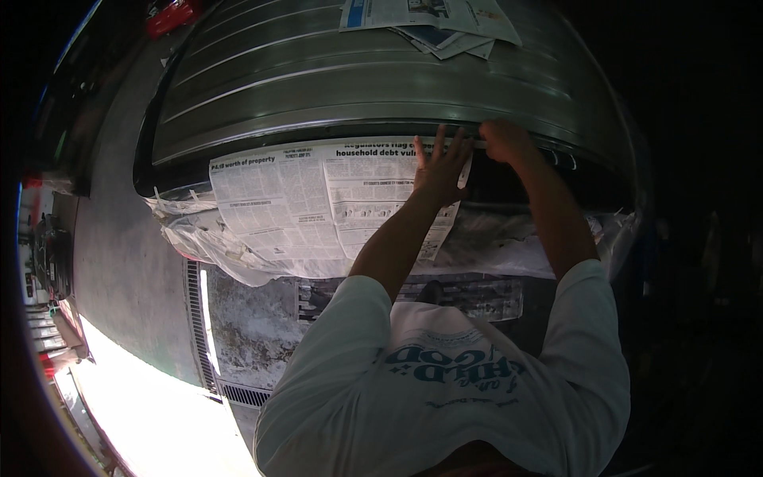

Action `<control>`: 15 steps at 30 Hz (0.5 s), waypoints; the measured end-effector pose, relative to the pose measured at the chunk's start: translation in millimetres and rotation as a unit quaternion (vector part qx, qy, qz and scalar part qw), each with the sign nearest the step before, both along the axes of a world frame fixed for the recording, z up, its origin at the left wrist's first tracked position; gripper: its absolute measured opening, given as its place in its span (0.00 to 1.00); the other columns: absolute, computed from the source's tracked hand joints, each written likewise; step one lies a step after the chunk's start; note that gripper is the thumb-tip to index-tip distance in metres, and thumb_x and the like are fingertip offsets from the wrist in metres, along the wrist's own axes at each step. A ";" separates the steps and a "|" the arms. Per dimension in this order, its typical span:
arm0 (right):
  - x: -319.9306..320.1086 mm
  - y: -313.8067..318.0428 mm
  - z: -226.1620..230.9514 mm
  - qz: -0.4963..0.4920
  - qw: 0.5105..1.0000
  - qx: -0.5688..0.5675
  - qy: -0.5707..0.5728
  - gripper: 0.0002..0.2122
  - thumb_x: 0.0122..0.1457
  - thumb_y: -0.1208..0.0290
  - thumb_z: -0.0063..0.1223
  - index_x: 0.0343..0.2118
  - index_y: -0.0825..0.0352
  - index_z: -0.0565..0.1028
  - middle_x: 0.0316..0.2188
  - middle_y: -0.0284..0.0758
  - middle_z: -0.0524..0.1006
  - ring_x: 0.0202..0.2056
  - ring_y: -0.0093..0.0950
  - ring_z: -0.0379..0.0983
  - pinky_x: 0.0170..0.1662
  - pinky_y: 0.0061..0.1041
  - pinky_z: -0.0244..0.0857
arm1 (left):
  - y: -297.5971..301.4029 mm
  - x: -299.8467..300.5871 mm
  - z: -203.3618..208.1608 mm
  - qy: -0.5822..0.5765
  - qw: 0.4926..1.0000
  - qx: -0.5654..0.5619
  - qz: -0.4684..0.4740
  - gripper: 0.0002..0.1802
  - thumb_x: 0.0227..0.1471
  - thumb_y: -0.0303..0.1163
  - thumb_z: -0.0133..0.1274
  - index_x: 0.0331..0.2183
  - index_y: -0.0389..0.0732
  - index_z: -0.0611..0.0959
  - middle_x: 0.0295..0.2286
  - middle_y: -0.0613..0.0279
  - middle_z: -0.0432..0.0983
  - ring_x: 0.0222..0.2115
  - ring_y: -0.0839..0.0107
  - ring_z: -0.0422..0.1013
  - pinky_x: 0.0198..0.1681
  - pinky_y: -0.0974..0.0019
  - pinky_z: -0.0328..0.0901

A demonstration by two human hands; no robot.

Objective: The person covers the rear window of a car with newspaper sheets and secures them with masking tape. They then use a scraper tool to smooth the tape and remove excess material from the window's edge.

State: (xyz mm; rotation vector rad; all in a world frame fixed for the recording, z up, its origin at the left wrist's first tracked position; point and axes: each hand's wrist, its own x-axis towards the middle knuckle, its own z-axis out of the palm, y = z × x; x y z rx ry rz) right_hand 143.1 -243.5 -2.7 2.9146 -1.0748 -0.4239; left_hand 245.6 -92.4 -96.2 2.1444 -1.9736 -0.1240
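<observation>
A newspaper sheet [294, 199] hangs over the dark upper edge of a vehicle, below its ribbed metal roof [318, 79]. My left hand [441, 171] lies on the right part of this sheet, fingers spread, pressing it against the surface. Just to the right, at the sheet's upper right corner, my right hand [506, 143] is closed with its fingers curled at the roof's edge. Whatever the right fingers hold is too small and dark to make out. Beneath the newspaper, crumpled clear plastic sheeting [509, 246] covers the vehicle's lower part.
More newspapers [445, 28] lie folded on the roof at the far side. A drain grate [199, 318] runs along the concrete floor [131, 222] at the left. Bright sunlight falls on the floor at lower left. A red object [173, 16] sits at the far left.
</observation>
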 end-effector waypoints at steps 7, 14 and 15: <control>3.6 -7.5 1.3 0.006 0.997 0.067 -0.045 0.08 0.53 0.70 0.63 0.35 0.63 0.84 0.35 0.43 0.83 0.41 0.44 0.81 0.45 0.42 0.74 | -2.1 -1.7 -0.7 -0.004 1.000 0.009 0.005 0.64 0.43 0.63 0.65 0.72 0.58 0.50 0.73 0.62 0.38 0.73 0.47 0.29 0.64 0.14 0.30; -2.9 -13.7 -17.9 0.004 0.993 0.056 -0.100 0.05 0.54 0.70 0.61 0.33 0.62 0.84 0.36 0.42 0.84 0.41 0.42 0.82 0.45 0.43 0.75 | -1.7 -2.8 2.3 0.018 1.000 -0.006 0.013 0.64 0.42 0.67 0.64 0.72 0.60 0.51 0.73 0.63 0.40 0.73 0.45 0.31 0.63 0.13 0.31; -2.4 -10.6 -19.0 0.001 0.993 0.051 -0.103 0.05 0.54 0.71 0.61 0.33 0.62 0.84 0.36 0.43 0.83 0.41 0.43 0.82 0.45 0.43 0.75 | -1.5 -2.7 2.6 0.012 1.000 -0.006 0.014 0.64 0.42 0.68 0.64 0.72 0.61 0.51 0.73 0.63 0.40 0.73 0.44 0.31 0.63 0.13 0.31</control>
